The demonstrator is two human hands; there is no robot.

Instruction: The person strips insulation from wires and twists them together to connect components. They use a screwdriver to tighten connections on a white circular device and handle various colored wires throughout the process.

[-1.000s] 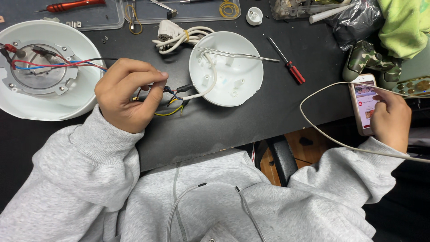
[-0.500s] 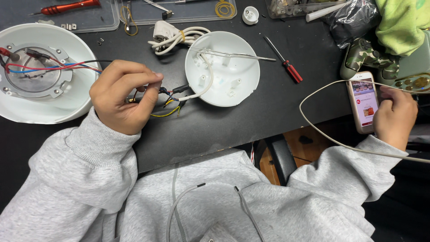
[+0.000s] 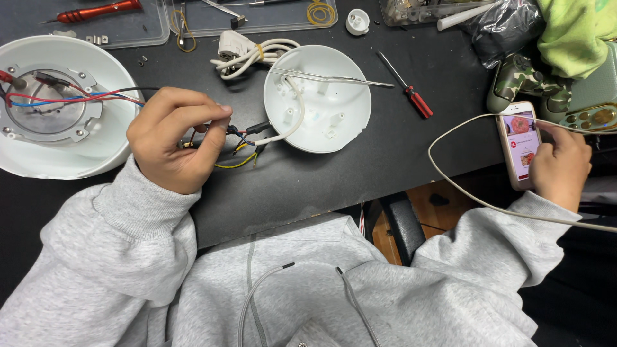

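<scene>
Head view: we look down on a black workbench (image 3: 334, 186); both our arms wear grey sweatshirt sleeves.
Left hand: our left hand (image 3: 173, 138) is curled, fingertips pinched on a bundle of thin wires (image 3: 241, 138); black, yellow and blue strands fan out just right of the fingers.
Wire bundle: it lies on the bench between two white housings; a white cable runs from it up into the small white dome (image 3: 318, 96).
Small dome: it sits hollow side up, just right of our left hand; a thin metal rod lies across its rim.
Large housing: a large white round base (image 3: 61, 106) sits at far left, with a metal plate inside and red, blue and black leads crossing it toward our left hand.
Right hand: our right hand (image 3: 559, 167) is closed around a smartphone (image 3: 517, 144) at the bench's right edge, thumb on the lit screen.
Nearby: a red-handled screwdriver (image 3: 405, 83) lies right of the small dome; a coiled white power cord (image 3: 250, 51) lies above it; a camouflage game controller (image 3: 524, 80) rests above the smartphone.
</scene>
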